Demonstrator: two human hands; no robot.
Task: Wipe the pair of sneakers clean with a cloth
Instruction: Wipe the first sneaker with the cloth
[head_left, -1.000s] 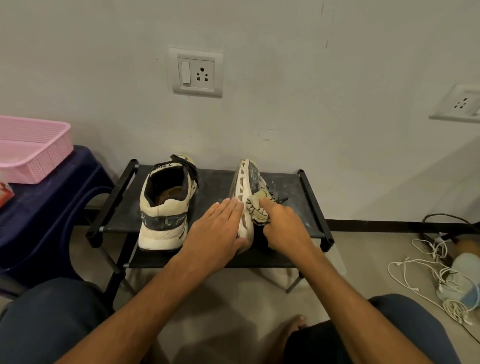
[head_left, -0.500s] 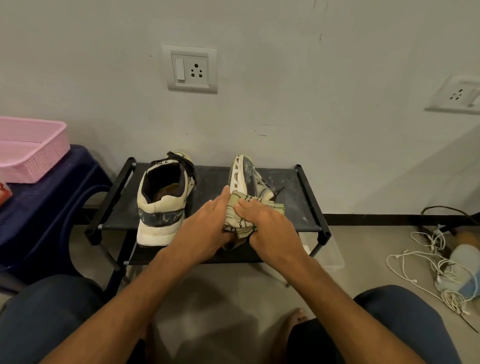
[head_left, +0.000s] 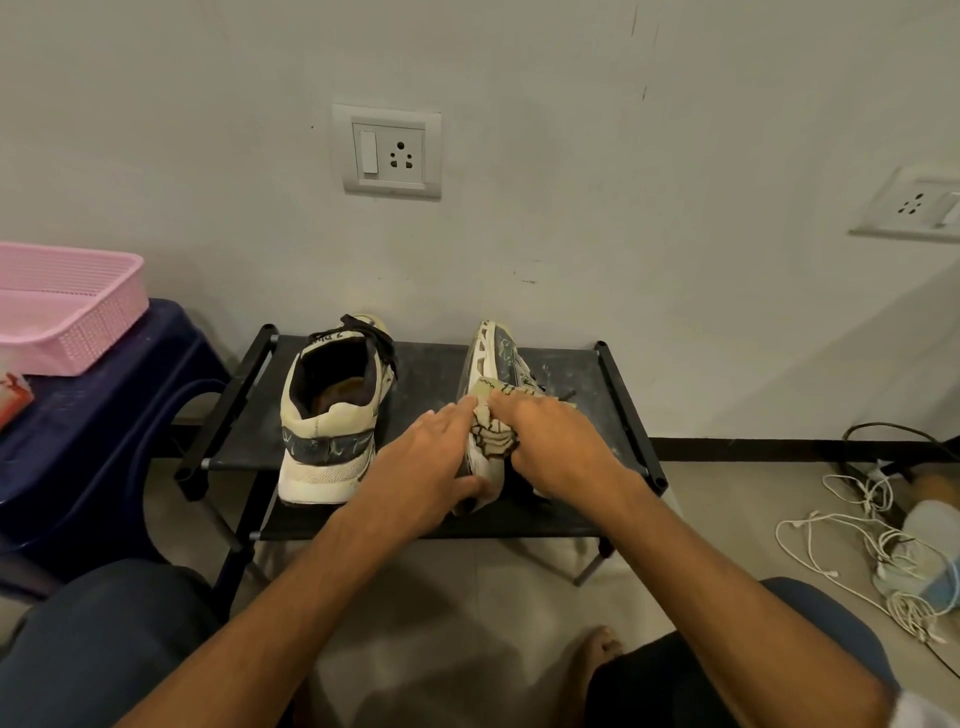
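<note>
Two worn white sneakers with dark patterned panels are on a black shoe rack (head_left: 431, 374). The left sneaker (head_left: 332, 415) stands upright with its heel toward me. The right sneaker (head_left: 501, 353) is tipped on its side, sole facing left. My left hand (head_left: 421, 462) holds it at the heel end, fingers lying along the sole and thumb round the heel. My right hand (head_left: 556, 441) grips a pale cloth with dark lines (head_left: 493, 436) and presses it on the sneaker's upper edge near the heel.
A dark blue plastic stool (head_left: 104, 415) with a pink basket (head_left: 67, 306) stands at the left. White cables (head_left: 857, 545) lie tangled on the floor at the right. The wall with a socket plate (head_left: 389, 150) is right behind the rack. My knees and a bare foot (head_left: 597, 644) are below.
The right hand slid the cloth back and forth along the tipped sneaker and now sits slightly further up. The left hand's thumb has come round the heel. The left sneaker has not moved.
</note>
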